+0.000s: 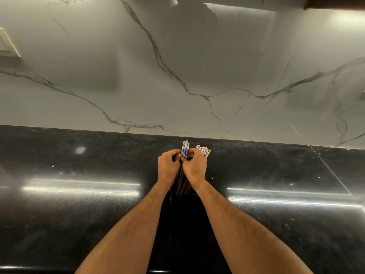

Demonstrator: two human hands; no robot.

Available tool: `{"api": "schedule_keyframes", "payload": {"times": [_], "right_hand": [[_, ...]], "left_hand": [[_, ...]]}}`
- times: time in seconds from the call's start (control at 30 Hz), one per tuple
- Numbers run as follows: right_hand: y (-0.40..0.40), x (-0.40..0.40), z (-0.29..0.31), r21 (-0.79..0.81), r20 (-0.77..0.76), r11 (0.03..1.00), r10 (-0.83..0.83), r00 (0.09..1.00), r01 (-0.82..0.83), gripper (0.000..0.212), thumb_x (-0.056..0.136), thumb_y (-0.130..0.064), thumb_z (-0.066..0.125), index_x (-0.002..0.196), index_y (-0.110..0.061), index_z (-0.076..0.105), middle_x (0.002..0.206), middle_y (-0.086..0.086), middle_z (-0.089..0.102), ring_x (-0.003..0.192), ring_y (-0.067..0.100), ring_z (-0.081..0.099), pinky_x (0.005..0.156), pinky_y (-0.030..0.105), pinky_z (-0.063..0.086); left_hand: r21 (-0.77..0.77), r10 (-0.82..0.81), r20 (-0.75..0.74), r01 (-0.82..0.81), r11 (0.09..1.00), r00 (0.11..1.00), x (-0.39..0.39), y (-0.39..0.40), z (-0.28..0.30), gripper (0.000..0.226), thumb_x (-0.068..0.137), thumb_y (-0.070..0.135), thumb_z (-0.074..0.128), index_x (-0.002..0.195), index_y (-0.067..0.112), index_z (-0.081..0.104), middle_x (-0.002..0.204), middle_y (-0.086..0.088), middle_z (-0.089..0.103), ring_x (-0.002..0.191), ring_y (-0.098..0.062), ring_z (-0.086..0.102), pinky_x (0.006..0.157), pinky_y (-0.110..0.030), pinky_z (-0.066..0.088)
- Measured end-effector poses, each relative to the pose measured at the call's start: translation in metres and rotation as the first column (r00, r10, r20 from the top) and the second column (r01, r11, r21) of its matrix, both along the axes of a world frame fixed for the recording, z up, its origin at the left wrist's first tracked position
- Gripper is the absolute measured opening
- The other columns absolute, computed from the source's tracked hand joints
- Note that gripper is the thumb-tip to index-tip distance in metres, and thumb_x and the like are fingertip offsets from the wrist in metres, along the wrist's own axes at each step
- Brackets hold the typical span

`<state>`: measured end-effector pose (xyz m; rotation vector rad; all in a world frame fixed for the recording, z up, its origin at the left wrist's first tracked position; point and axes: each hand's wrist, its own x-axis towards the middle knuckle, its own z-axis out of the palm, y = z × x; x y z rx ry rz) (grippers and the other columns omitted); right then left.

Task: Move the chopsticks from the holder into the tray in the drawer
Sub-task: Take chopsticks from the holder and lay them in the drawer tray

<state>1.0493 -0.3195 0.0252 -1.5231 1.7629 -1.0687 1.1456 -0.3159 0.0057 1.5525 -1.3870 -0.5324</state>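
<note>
A bunch of chopsticks (185, 150) with blue-and-white patterned tops stands up from a dark holder (183, 206) on the black counter. My left hand (169, 167) and my right hand (195, 165) are both closed around the bunch, side by side, just below the tops. A second cluster of chopstick tops (203, 150) fans out to the right behind my right hand. The brown shafts run down between my wrists into the holder. The holder is dark and hard to make out between my forearms. No drawer or tray is in view.
The glossy black counter (79, 214) stretches left and right, with bright light reflections. A white marble-look backsplash (177, 76) rises behind it. A pale wall plate (7, 44) sits at the far left, and a dark cabinet edge (335, 2) shows at the top right.
</note>
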Motion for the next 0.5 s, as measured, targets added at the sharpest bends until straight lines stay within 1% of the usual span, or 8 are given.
{"api": "schedule_keyframes", "payload": {"times": [0.07, 0.13, 0.23, 0.33, 0.43, 0.5], "right_hand": [[0.0, 0.0, 0.0, -0.004, -0.052, 1.0, 0.017, 0.998, -0.017, 0.026, 0.09, -0.01, 0.074, 0.115, -0.012, 0.067, 0.105, 0.001, 0.072, 0.089, 0.006, 0.06, 0.079, 0.019, 0.047], [0.0, 0.001, 0.001, 0.001, -0.083, 1.0, 0.025, 0.996, -0.025, 0.023, 0.091, -0.01, 0.074, 0.113, -0.012, 0.068, 0.104, 0.002, 0.072, 0.09, 0.009, 0.062, 0.081, 0.02, 0.047], [0.0, 0.0, 0.0, 0.021, -0.037, 1.0, 0.023, 0.999, -0.023, 0.024, 0.09, -0.009, 0.074, 0.113, -0.011, 0.067, 0.106, 0.004, 0.072, 0.097, 0.013, 0.066, 0.083, 0.022, 0.049], [0.0, -0.003, -0.001, 0.031, 0.053, 0.999, 0.031, 0.998, -0.033, 0.026, 0.088, -0.005, 0.076, 0.112, -0.008, 0.066, 0.106, 0.006, 0.072, 0.099, 0.016, 0.069, 0.086, 0.025, 0.055], [-0.001, -0.008, -0.002, 0.01, 0.076, 1.0, 0.018, 0.997, -0.019, 0.028, 0.083, -0.005, 0.081, 0.108, -0.007, 0.07, 0.096, 0.005, 0.077, 0.09, 0.014, 0.073, 0.087, 0.029, 0.059], [0.0, -0.01, -0.003, -0.004, 0.095, 1.0, 0.013, 0.995, -0.013, 0.028, 0.08, -0.007, 0.085, 0.105, -0.009, 0.073, 0.09, 0.003, 0.078, 0.084, 0.01, 0.073, 0.086, 0.029, 0.06]], "left_hand": [[-0.001, 0.005, 0.001, -0.005, 1.0, 1.0, -0.001, 0.001, 0.0, 0.026, 0.094, -0.002, 0.061, 0.109, 0.01, 0.077, 0.094, -0.001, 0.077, 0.08, 0.002, 0.066, 0.072, -0.006, 0.05], [0.001, 0.013, -0.014, -0.013, 1.0, 1.0, -0.001, 0.002, 0.0, 0.025, 0.095, -0.002, 0.06, 0.109, 0.01, 0.077, 0.093, -0.001, 0.077, 0.081, 0.0, 0.068, 0.074, -0.011, 0.052], [-0.009, 0.026, -0.027, -0.026, 1.0, 0.999, -0.001, 0.005, 0.001, 0.024, 0.094, -0.002, 0.062, 0.108, 0.011, 0.077, 0.092, 0.0, 0.077, 0.082, 0.0, 0.068, 0.077, -0.016, 0.056], [-0.028, 0.028, -0.021, -0.028, 0.999, 0.999, -0.003, 0.006, 0.001, 0.025, 0.094, -0.001, 0.063, 0.11, 0.011, 0.078, 0.093, -0.001, 0.078, 0.082, -0.002, 0.069, 0.076, -0.011, 0.053], [-0.02, 0.038, -0.008, -0.038, 0.999, 0.999, -0.005, 0.008, 0.002, 0.024, 0.094, 0.0, 0.064, 0.11, 0.01, 0.078, 0.095, -0.003, 0.078, 0.083, -0.007, 0.071, 0.075, -0.008, 0.051], [-0.012, 0.046, -0.011, -0.046, 0.999, 0.999, -0.006, 0.009, 0.001, 0.024, 0.094, -0.001, 0.063, 0.11, 0.01, 0.078, 0.095, -0.003, 0.078, 0.083, -0.007, 0.07, 0.073, -0.006, 0.049]]}}
